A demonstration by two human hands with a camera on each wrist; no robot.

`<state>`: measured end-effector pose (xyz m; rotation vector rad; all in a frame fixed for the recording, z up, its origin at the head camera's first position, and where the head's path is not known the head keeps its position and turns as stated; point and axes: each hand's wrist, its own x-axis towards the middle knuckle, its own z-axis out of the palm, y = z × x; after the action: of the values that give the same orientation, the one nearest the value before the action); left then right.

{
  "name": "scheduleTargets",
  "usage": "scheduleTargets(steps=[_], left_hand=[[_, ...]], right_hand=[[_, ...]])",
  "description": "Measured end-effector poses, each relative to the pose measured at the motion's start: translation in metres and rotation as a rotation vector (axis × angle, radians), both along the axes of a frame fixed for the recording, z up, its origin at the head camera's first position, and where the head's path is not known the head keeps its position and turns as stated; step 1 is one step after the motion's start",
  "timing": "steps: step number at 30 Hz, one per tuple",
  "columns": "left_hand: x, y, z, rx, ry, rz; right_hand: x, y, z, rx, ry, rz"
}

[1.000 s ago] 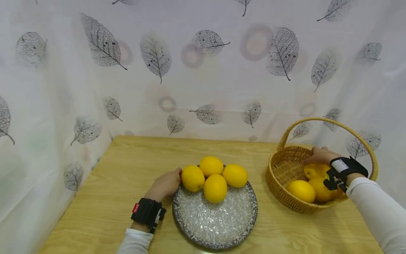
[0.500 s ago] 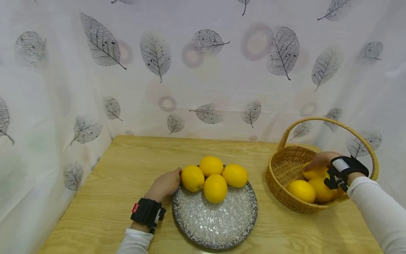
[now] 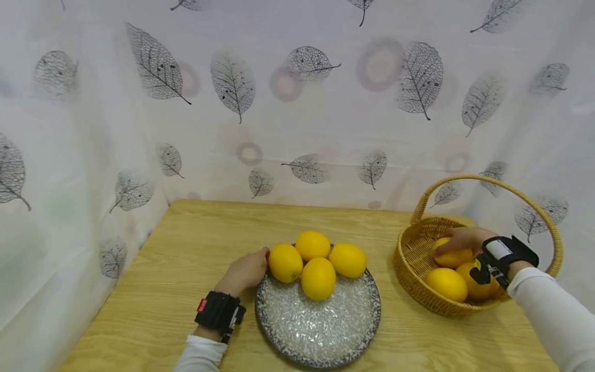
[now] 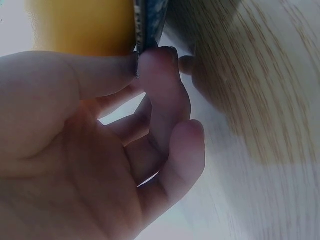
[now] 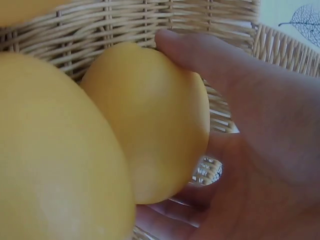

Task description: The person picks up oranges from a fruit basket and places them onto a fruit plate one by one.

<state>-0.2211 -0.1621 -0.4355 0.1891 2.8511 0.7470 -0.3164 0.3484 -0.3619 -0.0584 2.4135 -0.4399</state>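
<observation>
My left hand (image 3: 244,271) pinches the left rim of a round speckled grey plate (image 3: 321,330); in the left wrist view, thumb and forefinger meet on the plate's edge (image 4: 151,22). Several yellow lemons (image 3: 318,279) sit together on the far part of this plate, one right beside my left fingertips. My right hand (image 3: 469,237) reaches into a wicker basket (image 3: 418,294) and grips a lemon (image 5: 150,120), thumb on one side and fingers curled round the other. Other lemons (image 3: 446,284) lie in front of it in the basket, one large and close in the right wrist view.
The basket's tall arched handle (image 3: 506,186) rises over my right wrist. Plate and basket stand apart on a light wooden table (image 3: 195,232). A white curtain (image 3: 297,119) with leaf prints hangs behind the table and along its left side.
My right hand has closed round the lemon in the basket, and hand and lemon have shifted slightly left. The left hand stays on the plate's rim. The whole view has shifted a little.
</observation>
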Motion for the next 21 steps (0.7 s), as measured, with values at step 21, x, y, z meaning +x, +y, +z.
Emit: scheduleTargets(steps=[21], left_hand=[[-0.0023,-0.0004,-0.0047,-0.005,0.007,0.001]], right_hand=[[0.0036,-0.0042,-0.002,0.093,0.327,0.174]])
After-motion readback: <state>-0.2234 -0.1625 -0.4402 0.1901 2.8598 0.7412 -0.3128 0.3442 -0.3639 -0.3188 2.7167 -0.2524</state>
